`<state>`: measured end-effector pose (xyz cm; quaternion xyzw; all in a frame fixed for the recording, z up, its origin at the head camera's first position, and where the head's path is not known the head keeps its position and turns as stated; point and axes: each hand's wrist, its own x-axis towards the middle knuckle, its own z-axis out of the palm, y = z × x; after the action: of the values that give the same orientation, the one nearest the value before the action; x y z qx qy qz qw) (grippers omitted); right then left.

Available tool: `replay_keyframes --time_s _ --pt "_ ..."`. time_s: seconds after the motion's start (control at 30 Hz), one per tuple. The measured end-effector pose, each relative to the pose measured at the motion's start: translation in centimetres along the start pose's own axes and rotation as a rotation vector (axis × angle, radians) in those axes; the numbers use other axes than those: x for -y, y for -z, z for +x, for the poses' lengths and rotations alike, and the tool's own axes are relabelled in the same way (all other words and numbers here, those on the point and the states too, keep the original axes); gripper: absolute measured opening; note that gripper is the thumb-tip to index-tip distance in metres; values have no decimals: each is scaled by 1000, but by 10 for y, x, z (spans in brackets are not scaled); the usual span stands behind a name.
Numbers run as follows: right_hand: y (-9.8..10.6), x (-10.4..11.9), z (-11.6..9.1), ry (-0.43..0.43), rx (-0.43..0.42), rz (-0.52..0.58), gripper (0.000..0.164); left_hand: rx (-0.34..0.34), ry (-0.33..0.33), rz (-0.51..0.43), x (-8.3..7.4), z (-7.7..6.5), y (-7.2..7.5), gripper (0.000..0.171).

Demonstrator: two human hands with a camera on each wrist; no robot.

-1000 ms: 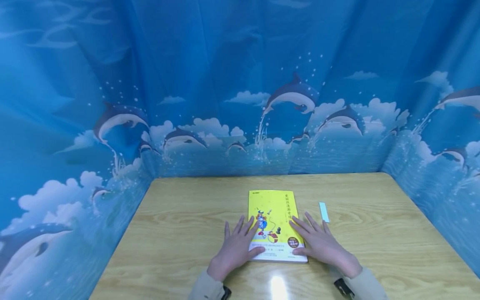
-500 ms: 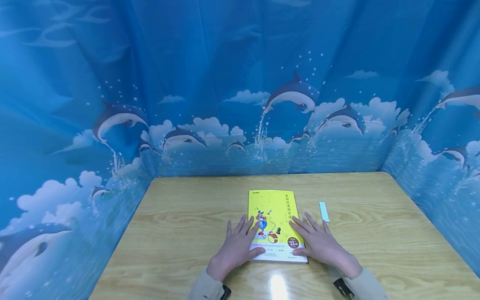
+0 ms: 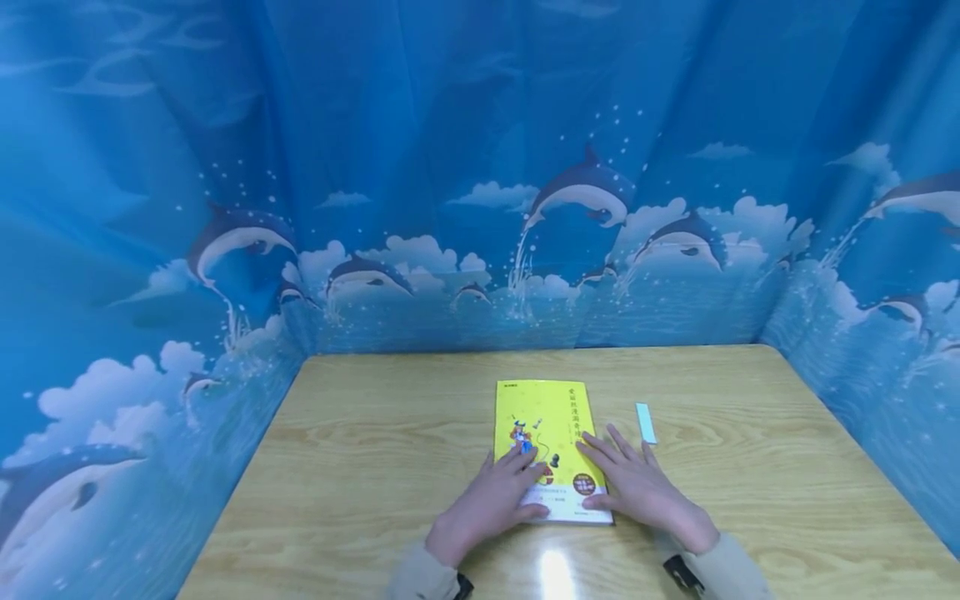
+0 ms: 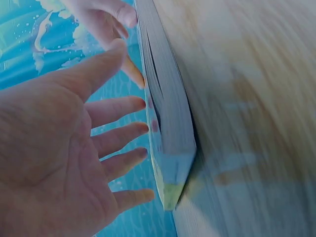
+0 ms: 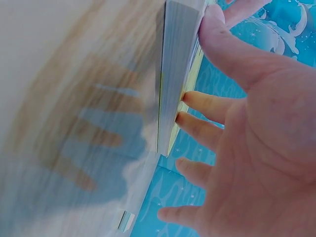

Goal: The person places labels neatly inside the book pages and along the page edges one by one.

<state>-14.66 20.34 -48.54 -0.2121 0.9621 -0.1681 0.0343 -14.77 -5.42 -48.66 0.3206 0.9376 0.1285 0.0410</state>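
Observation:
A thick yellow paperback book [image 3: 551, 404] with a white lower band lies closed on the wooden table. Over its lower left part is my left hand [image 3: 491, 500], fingers spread, fingertips on the cover. My right hand [image 3: 645, 492] lies at the book's right side, with thumb and some fingertips on the cover's edge. In the left wrist view the book's page block [image 4: 170, 108] shows a slight gap between pages near the cover. Neither hand curls round the book. A pale blue strip [image 3: 646, 423] lies flat on the table just beyond my right fingers.
The wooden table [image 3: 375, 442] reaches back to a blue curtain [image 3: 420, 317] printed with dolphins and clouds, which also closes off both sides. A bright light reflection shows on the tabletop in front of the book.
My left hand has shifted right, further over the book's cover, and now hides part of the printed figure. The right hand and the book stay about where they were.

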Motion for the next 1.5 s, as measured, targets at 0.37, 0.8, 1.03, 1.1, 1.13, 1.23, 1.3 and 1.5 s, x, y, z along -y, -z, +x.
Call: replay_keyframes --time_s 0.37,0.8,1.03,1.1,1.13,1.23,1.3,1.5 --pt "0 1 0 1 -1 -3 85 49 8 4 -18 7 -6 80" --pt "-5 -4 -1 19 -28 -2 87 -32 -18 70 -24 5 -9 76" --pt "0 0 -2 7 0 0 87 -44 -20 96 -26 8 -9 74" --pt "2 0 -2 -3 16 -4 87 -41 -24 96 -26 8 -9 74" --pt "2 0 -1 -5 19 -4 87 -41 -25 95 -26 8 -8 74" --pt "2 -2 -1 0 21 -4 85 -43 -32 91 -25 8 -8 73" --pt "2 -3 0 3 20 3 84 -49 -40 93 -24 8 -7 73" --pt "4 -4 0 16 22 28 82 -49 -61 105 -22 8 -7 72"
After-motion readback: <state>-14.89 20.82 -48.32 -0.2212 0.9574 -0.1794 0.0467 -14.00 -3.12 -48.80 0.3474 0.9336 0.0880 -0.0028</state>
